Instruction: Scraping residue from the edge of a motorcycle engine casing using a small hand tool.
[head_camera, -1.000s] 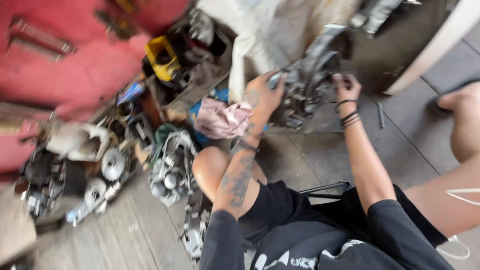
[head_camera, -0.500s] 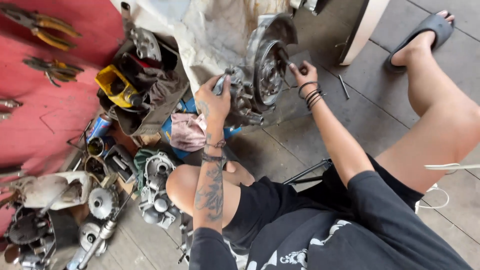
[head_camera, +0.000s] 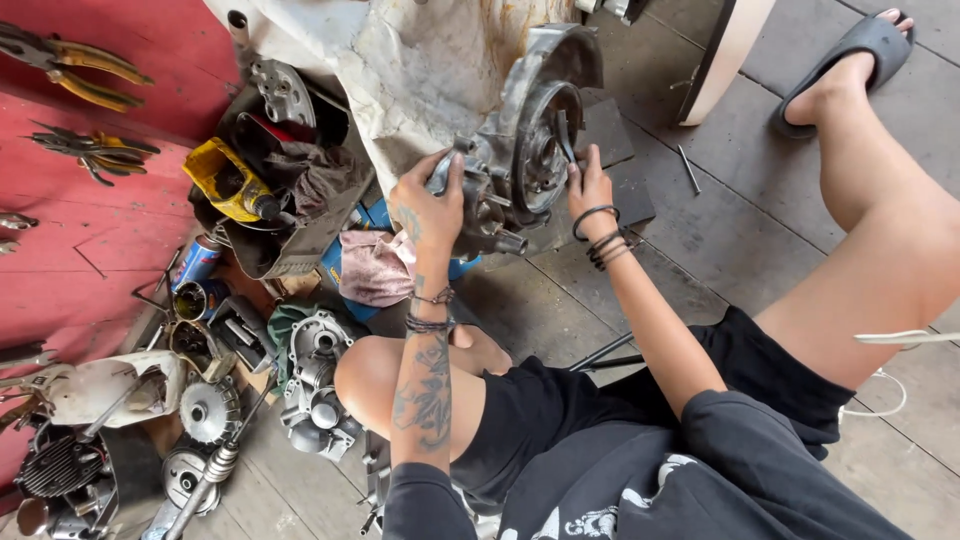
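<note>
A grey metal engine casing (head_camera: 520, 150) with a round drum on its side hangs under a worn white vehicle body (head_camera: 420, 60). My left hand (head_camera: 432, 205) grips the casing's near left side. My right hand (head_camera: 588, 185) holds a thin dark tool (head_camera: 563, 135) whose tip reaches into the round drum. I sit low on the floor, knees spread to either side of the engine.
Pliers (head_camera: 80, 75) lie on a red surface at the left. A yellow bottle (head_camera: 230, 180), a spray can (head_camera: 197, 262), a pink rag (head_camera: 375, 268) and several engine parts (head_camera: 315, 385) crowd the floor on the left. A loose bolt (head_camera: 688, 168) lies on the grey tiles.
The view has swung right and steadied, so the engine now sits in the upper middle. Both hands stay on the casing, and the right hand has settled at the drum.
</note>
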